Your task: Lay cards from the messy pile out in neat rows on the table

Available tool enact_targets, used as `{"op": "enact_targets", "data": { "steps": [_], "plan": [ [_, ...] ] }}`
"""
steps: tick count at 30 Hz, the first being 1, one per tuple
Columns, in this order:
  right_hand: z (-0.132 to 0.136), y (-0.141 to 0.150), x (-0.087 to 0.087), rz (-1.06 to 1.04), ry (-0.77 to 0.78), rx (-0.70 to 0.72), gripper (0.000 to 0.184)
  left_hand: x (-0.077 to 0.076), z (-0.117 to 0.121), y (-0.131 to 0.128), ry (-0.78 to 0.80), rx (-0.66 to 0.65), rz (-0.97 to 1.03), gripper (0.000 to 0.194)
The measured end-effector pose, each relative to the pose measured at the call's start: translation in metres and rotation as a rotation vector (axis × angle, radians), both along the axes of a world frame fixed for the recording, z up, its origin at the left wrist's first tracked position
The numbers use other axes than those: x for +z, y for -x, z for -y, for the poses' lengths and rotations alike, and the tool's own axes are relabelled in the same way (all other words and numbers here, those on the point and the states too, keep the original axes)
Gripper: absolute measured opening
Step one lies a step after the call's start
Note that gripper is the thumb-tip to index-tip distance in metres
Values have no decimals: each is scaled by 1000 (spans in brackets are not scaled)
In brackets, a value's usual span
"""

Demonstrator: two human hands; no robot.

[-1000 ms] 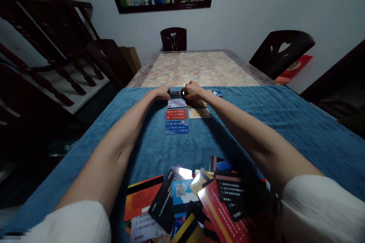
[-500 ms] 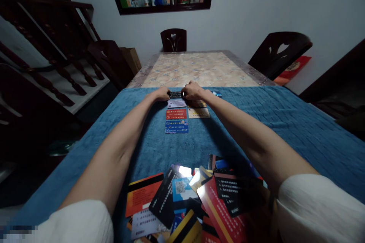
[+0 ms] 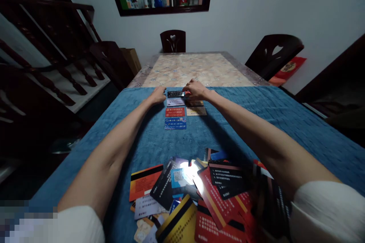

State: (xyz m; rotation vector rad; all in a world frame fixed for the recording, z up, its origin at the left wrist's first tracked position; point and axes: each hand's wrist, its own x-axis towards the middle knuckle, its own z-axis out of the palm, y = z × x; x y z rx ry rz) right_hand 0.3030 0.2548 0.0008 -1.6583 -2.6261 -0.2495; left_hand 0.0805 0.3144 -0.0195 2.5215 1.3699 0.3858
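Both my arms reach far across the blue cloth [image 3: 256, 121]. My right hand [image 3: 197, 90] lies with fingers stretched, its fingertips on the right end of a black card [image 3: 175, 93] that lies flat at the head of a column. My left hand [image 3: 158, 95] rests on the cloth just left of that card, fingers loosely bent, holding nothing. Below the black card lie a pale card [image 3: 175, 102], a red card [image 3: 175, 112] and a blue card [image 3: 175, 123]. A second column beside it holds a dark card [image 3: 195, 103] and a tan card [image 3: 196, 111].
A loose heap of several cards [image 3: 199, 193] lies on the cloth close to me. Beyond the cloth is the bare marble-patterned table top [image 3: 196, 69]. Dark chairs stand at the far end [image 3: 172, 41] and right [image 3: 273, 55]. A stair railing [image 3: 51, 45] runs along the left.
My left hand has drawn back a little from the black card's left end. My right hand's fingers have spread over its right end. The view has shifted slightly.
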Motion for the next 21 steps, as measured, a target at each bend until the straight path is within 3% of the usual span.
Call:
{"op": "enact_targets", "data": {
  "steps": [3, 7, 21],
  "plan": [
    [19, -1, 2, -9, -14, 26, 36, 0, 15, 0, -97, 33, -23, 39],
    [44, -6, -2, -41, -35, 65, 31, 3, 45, -2, -192, -21, -37, 32],
    [144, -13, -9, -128, -52, 222, 21, 0, 151, 10, -186, -192, 25, 31]
  ]
}}
